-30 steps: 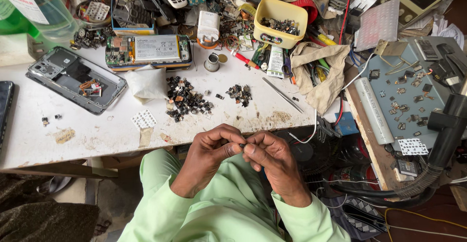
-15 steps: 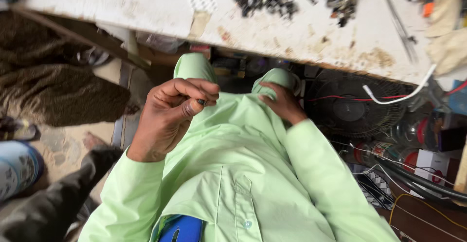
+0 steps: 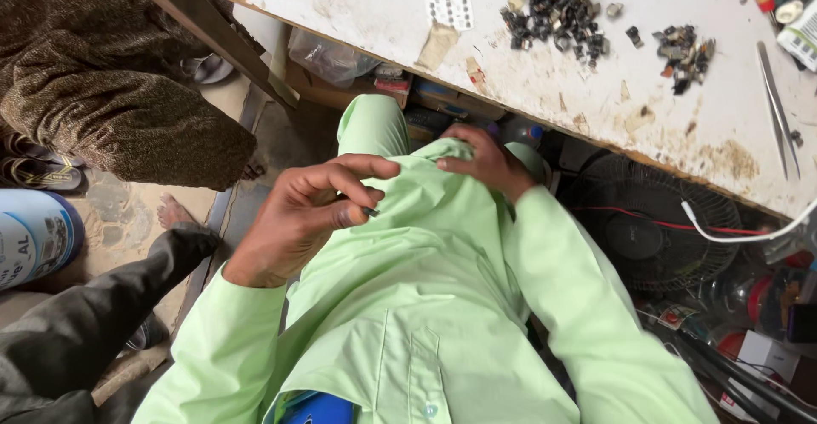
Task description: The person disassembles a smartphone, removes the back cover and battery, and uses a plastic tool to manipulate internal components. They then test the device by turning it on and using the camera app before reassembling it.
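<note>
Tiny dark part (image 3: 371, 212) pinched at fingertips, light green shirt (image 3: 425, 305) rumpled, draped over lap

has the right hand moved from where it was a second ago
Yes. The right hand has dropped from beside the left hand, near the table edge, down to the shirt hem on the lap.

A white box (image 3: 802, 37) with dark print lies at the bench's (image 3: 596, 92) far right edge, cut off by the frame. A small white sheet (image 3: 448, 2) set with rows of dark squares lies flat near the bench's middle. On the floor at far left stands a blue drum (image 3: 34, 235) wearing a white label. Under the bench, lower right, sits a small white carton (image 3: 768, 354).
</note>
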